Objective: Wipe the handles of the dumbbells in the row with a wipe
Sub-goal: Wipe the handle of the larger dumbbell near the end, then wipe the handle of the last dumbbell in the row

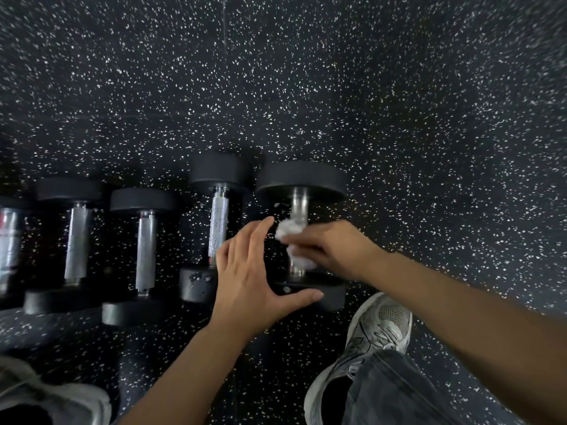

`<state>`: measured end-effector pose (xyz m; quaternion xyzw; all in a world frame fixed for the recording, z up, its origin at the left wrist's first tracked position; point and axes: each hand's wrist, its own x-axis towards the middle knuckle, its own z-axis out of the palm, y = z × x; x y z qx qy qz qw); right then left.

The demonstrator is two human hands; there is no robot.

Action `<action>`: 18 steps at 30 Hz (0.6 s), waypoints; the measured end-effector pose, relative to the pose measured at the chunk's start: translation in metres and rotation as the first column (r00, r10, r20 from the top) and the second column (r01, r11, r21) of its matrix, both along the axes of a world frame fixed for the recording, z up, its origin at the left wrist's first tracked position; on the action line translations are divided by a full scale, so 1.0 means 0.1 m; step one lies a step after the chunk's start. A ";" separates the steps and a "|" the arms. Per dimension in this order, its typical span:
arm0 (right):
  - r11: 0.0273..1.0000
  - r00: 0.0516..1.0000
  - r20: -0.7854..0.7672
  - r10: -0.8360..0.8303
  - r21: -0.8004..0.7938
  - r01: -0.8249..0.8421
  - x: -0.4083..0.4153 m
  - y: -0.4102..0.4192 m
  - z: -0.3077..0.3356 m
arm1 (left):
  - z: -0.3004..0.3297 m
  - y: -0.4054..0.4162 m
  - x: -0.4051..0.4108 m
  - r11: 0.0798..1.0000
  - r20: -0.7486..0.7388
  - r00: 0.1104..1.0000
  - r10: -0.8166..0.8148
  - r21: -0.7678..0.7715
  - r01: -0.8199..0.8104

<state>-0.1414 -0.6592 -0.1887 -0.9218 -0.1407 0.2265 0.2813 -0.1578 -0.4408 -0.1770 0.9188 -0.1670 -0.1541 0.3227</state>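
Several black dumbbells with silver handles lie side by side in a row on the floor. On the rightmost dumbbell (300,179), my right hand (329,246) grips a crumpled white wipe (290,233) wrapped around the handle (299,204). My left hand (251,271) is spread flat, fingers straight, with its thumb resting on this dumbbell's near head (331,294). To the left lie the second dumbbell (218,222), a third (145,246) and a fourth (76,240); another (7,240) is cut off at the left edge.
The floor (306,87) is black rubber with white speckles. My right shoe (374,329) and jeans leg (399,391) are just right of the near dumbbell head. My left shoe (55,397) sits at the bottom left corner.
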 end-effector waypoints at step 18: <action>0.967 0.940 0.234 -0.248 0.119 0.226 0.28 0.20 1.98 | 1.31 0.52 0.38 0.999 0.303 0.952 0.033 0.029 -0.044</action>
